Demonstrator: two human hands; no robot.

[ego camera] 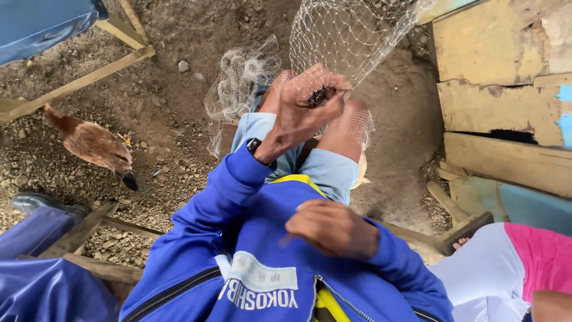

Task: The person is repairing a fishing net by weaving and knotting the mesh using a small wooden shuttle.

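Note:
A white fishing net (345, 36) hangs down from the top of the view and bunches over my knees. My left hand (307, 104), with a dark watch on its wrist, is raised in front of me and shut on a fold of the net's mesh. More net (241, 80) lies heaped just left of that hand. My right hand (333, 229) rests lower, close to my chest over my blue jacket (250, 238), with its fingers curled shut. I can make out nothing in it. My knees in light blue trousers (325, 170) sit under the net.
A brown chicken (92, 143) stands on the gravelly dirt at the left. Worn yellow wooden boards (500, 101) rise at the right. A person in pink and white (518, 262) sits at the lower right. Another person's blue trouser leg and dark shoe (42, 206) are at the lower left.

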